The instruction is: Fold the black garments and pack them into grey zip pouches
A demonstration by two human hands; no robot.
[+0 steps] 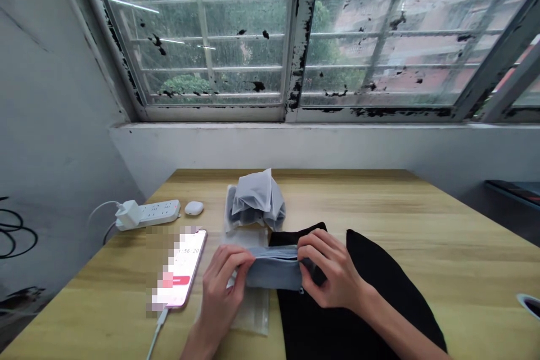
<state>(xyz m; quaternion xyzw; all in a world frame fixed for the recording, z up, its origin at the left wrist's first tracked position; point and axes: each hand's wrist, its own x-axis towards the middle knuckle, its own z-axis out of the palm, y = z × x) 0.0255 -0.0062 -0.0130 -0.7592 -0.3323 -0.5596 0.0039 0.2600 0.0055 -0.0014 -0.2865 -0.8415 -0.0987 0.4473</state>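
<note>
Folded grey fabric [274, 270], long axis running crosswise, left to right, over the edge of black cloth [358, 304].
Left hand [223, 287] and right hand [333, 273] pinching opposite ends, fingers pressed together on soft, creased folds; clear plastic bag [253, 315] just beneath, phone [179, 270] nearby, wooden table [464, 270] below.

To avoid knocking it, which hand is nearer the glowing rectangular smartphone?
Left. The left hand is just right of the smartphone; the right hand is farther right, past the grey folded fabric.
</note>
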